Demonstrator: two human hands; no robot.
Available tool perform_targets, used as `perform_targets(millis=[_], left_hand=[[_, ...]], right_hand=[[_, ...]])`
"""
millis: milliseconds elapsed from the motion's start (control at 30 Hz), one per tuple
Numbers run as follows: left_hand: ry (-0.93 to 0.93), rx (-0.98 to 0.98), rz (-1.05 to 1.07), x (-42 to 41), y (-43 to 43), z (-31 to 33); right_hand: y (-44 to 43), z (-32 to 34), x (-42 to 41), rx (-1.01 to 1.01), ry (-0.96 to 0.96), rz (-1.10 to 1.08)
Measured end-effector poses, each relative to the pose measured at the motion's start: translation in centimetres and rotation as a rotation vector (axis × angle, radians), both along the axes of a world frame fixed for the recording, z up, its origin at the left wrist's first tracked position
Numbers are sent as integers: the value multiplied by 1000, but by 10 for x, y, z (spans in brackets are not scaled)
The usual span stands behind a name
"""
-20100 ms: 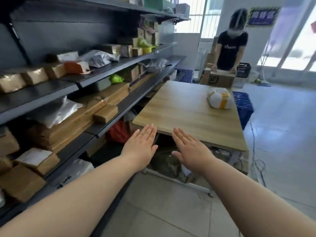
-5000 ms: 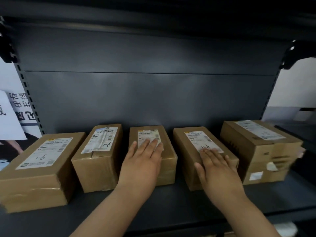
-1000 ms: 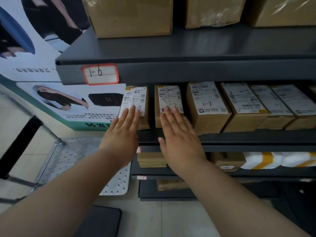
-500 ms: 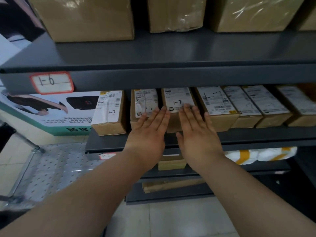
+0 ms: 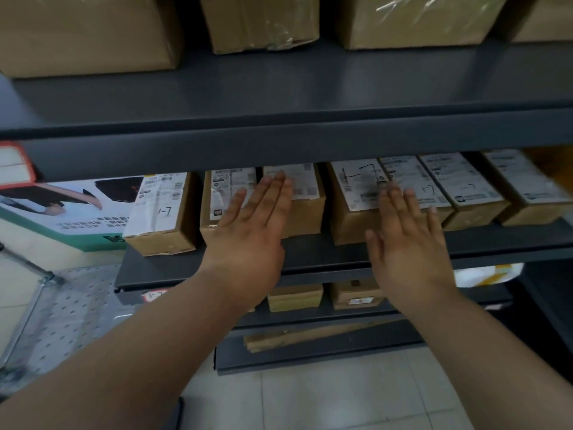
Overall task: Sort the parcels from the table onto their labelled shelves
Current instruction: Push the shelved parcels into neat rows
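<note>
Landmark: the middle shelf [image 5: 310,252], a dark metal board, is taken as the reference for every place below.
Parcels: a row of brown parcels [image 5: 465,184] is stood on the middle shelf, with white shipping labels turned upward; hand-written marks are seen on several labels.
End parcel: the leftmost parcel [image 5: 161,218] is set at the middle shelf's left end, just beside its neighbour.
Left hand [image 5: 251,231]: it is held flat, palm down, with the fingers straight and close together, over the second and third parcels from the middle shelf's left end; nothing is gripped.
Right hand [image 5: 406,243]: it is held flat with the fingers slightly spread, over the fourth and fifth parcels; it is blurred, so contact possibly exists but cannot be told.
Hands: they are kept apart, with bare shelf seen between them.
Above the middle shelf: large cardboard boxes [image 5: 86,29] are stored on the upper shelf [image 5: 310,88], and a red-bordered tag [image 5: 12,164] is fixed to its front edge.
Below the middle shelf: small boxes [image 5: 294,297] and a white-and-yellow bag [image 5: 486,274] are kept.
Left of the middle shelf: a poster [image 5: 62,212] and a perforated metal platform [image 5: 62,311] are seen.
</note>
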State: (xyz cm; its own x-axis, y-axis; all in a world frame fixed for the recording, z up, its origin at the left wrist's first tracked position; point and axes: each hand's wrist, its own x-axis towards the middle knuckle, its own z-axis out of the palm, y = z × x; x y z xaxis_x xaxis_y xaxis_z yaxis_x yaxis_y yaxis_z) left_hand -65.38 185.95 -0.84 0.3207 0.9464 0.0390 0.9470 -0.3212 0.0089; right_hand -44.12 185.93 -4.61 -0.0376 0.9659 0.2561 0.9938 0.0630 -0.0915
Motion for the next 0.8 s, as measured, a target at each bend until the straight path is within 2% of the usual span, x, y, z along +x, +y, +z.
perform_targets(millis=[167, 333, 433, 500, 667, 800], left_hand=[[39, 14, -92, 45, -1, 3], [51, -15, -162, 80, 0, -2], [57, -19, -176, 96, 2, -3], [67, -19, -169, 106, 5, -5], [118, -67, -109, 129, 10, -13], [121, -75, -74, 134, 10, -19]], right_hand=[[9, -13, 5, -38, -16, -8], [15, -4, 11, -72, 135, 19], [13, -2, 40, -23, 203, -34], [15, -4, 62, -50, 171, -39], [26, -7, 88, -190, -80, 124], [33, -8, 89, -204, -95, 110]])
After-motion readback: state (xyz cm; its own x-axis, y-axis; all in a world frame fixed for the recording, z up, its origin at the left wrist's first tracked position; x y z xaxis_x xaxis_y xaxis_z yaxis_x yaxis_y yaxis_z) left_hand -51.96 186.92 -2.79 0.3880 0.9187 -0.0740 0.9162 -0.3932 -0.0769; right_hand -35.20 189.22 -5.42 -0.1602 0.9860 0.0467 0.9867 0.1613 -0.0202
